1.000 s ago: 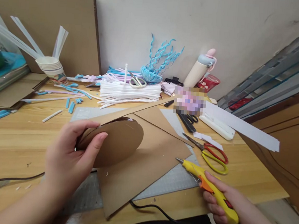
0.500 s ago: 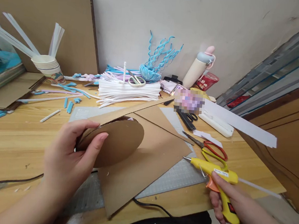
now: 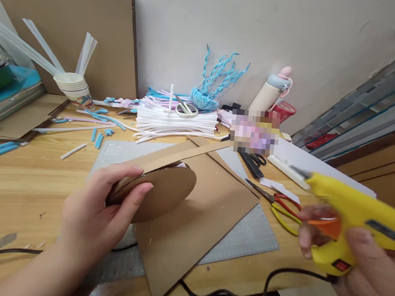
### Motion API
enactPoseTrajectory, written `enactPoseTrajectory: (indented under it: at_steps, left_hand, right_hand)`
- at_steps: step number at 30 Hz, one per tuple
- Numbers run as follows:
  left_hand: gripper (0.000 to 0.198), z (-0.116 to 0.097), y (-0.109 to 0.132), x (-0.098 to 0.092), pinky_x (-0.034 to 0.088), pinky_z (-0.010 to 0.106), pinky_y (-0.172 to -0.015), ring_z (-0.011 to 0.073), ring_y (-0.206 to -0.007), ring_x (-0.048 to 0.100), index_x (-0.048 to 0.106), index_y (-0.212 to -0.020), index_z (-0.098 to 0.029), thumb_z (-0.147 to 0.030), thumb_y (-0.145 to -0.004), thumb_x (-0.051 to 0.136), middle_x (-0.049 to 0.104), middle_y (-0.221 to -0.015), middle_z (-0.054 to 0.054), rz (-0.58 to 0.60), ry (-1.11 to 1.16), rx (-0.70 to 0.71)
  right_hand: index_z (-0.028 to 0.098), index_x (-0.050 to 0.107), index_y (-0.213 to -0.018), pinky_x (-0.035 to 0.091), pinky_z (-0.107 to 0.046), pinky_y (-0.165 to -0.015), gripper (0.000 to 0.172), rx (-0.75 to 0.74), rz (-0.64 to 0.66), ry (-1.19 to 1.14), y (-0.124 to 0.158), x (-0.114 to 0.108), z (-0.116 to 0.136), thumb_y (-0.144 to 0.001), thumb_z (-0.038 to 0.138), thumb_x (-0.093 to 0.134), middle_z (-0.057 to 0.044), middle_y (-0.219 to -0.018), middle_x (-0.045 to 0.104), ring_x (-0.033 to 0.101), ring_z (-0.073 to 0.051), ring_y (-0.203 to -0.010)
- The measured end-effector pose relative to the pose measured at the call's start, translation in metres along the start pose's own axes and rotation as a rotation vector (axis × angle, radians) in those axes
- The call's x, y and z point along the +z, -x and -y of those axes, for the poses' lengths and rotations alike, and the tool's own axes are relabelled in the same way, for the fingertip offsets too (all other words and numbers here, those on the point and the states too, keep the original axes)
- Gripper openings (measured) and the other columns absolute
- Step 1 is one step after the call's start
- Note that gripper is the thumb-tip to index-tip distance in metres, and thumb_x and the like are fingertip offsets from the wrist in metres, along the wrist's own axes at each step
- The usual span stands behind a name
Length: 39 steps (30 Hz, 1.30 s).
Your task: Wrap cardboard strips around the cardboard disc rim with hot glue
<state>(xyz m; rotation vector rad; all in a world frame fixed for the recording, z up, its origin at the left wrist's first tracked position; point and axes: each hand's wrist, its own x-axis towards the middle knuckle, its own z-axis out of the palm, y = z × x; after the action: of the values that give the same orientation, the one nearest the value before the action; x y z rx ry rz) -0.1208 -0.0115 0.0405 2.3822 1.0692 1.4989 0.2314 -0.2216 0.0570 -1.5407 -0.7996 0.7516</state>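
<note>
My left hand is closed on a round brown cardboard disc, thumb on its face and fingers behind its edge, holding it tilted above the desk. My right hand grips a yellow hot glue gun with an orange trigger, raised at the right, nozzle pointing left toward the disc but well apart from it. Its black cord trails down over the desk's front edge. Under the disc lies a large brown cardboard sheet on a grey cutting mat.
Red and yellow scissors and black scissors lie right of the cardboard. A pile of white strips with blue curls sits at the back, beside a bottle. Stacked paper cups stand at left.
My right hand has lifted the glue gun from low at the desk's front edge up to the right, and turned it level. The left hand still holds the disc in place.
</note>
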Motion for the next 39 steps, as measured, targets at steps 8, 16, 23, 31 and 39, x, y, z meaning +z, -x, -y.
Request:
enactPoseTrajectory:
  at_steps: [8,16,23,31,39]
  left_hand:
    - [0.024,0.001,-0.002,0.000,0.055,0.023,-0.071,0.0132,-0.080,0.069,0.065,-0.110,-0.027,-0.025,-0.087,0.073,0.072,-0.094,-0.003,-0.006,-0.017,0.002]
    - [0.022,0.000,-0.007,-0.001,0.057,0.023,-0.068,0.0142,-0.077,0.072,0.065,-0.108,-0.027,-0.023,-0.088,0.072,0.075,-0.094,-0.002,-0.029,-0.044,0.031]
    - [0.017,-0.006,-0.008,-0.007,0.060,0.023,-0.078,0.0142,-0.084,0.075,0.063,-0.109,-0.024,-0.022,-0.093,0.067,0.076,-0.096,-0.001,0.052,-0.018,0.149]
    - [0.019,-0.012,-0.009,-0.008,0.060,0.022,-0.067,0.0129,-0.077,0.073,0.062,-0.109,-0.026,-0.017,-0.092,0.066,0.076,-0.094,-0.002,0.101,0.044,0.187]
    - [0.019,-0.015,-0.010,-0.007,0.060,0.022,-0.066,0.0132,-0.079,0.073,0.061,-0.110,-0.026,-0.017,-0.094,0.065,0.075,-0.094,-0.001,0.118,0.096,0.199]
  right_hand:
    - [0.020,0.076,-0.082,0.056,-0.046,-0.093,0.034,0.430,0.345,-0.300,0.018,0.086,-0.017,-0.085,0.053,0.072,-0.008,-0.086,0.075,0.072,-0.027,-0.084]
    - [0.018,0.076,-0.084,0.055,-0.043,-0.095,0.031,0.420,0.369,-0.474,0.013,0.121,-0.018,-0.085,0.049,0.075,-0.006,-0.084,0.075,0.073,-0.024,-0.082]
    - [0.023,0.076,-0.080,0.044,-0.019,-0.040,0.036,0.344,0.394,-0.332,0.003,0.113,0.025,-0.077,0.058,0.079,-0.008,-0.082,0.076,0.055,-0.010,-0.047]
    - [0.026,0.077,-0.086,0.051,-0.026,-0.046,0.047,0.138,0.237,0.159,-0.006,0.115,0.052,-0.074,0.071,0.073,-0.002,-0.072,0.071,0.054,-0.012,-0.045]
    - [0.027,0.079,-0.097,0.054,-0.025,-0.048,0.040,0.062,0.417,0.193,-0.014,0.117,0.046,-0.083,0.063,0.070,0.003,-0.059,0.059,0.058,-0.014,-0.048]
